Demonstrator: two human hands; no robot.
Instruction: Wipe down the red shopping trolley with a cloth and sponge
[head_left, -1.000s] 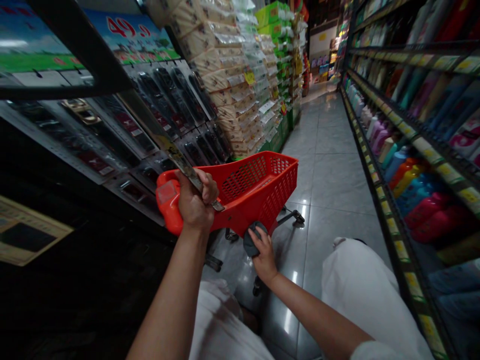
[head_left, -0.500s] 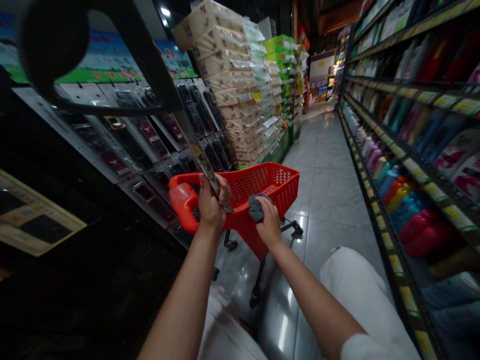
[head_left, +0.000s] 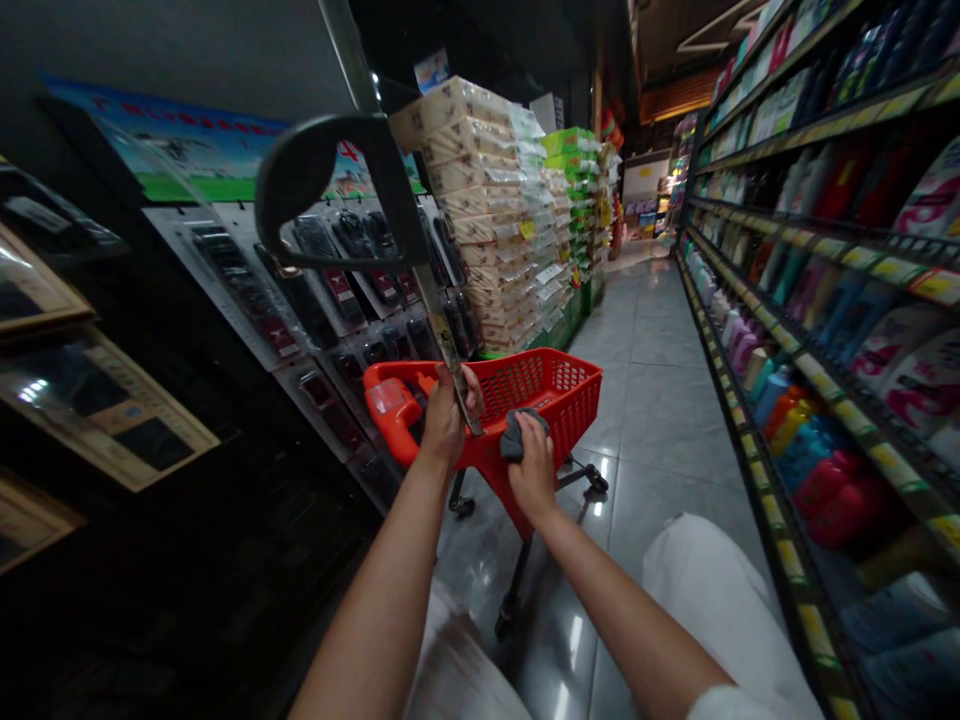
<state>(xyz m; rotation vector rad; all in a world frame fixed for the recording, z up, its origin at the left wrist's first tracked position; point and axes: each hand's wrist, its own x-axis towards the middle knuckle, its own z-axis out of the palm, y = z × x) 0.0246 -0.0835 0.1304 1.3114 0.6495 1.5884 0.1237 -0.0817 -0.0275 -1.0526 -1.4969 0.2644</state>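
Note:
My left hand (head_left: 446,420) is closed around the lower end of a long, narrow metal bar (head_left: 444,335). Farther up, the bar carries a black loop-shaped handle (head_left: 341,262), and it runs on past the top of the view. A bunched dark grey cloth (head_left: 513,440) is gripped in my right hand (head_left: 535,465), close to the lower end of the bar. Behind both hands stands a small red plastic shopping cart (head_left: 499,478) with a perforated basket and black wheels. Whether the cloth touches the cart, I cannot tell.
Packaged goods hang on a rack (head_left: 330,300) at left, beside framed boxes (head_left: 112,400). Stacked cartons (head_left: 480,210) rise behind the cart. Shelves of bottles (head_left: 810,430) line the right side. A grey tiled aisle (head_left: 645,330) runs between; my white-clothed knee (head_left: 705,580) is at lower right.
The bar's black handle now appears lower and farther right, with more metal showing above it. Both hands keep their holds. The whole view has shifted slightly, with the cart lower and to the right.

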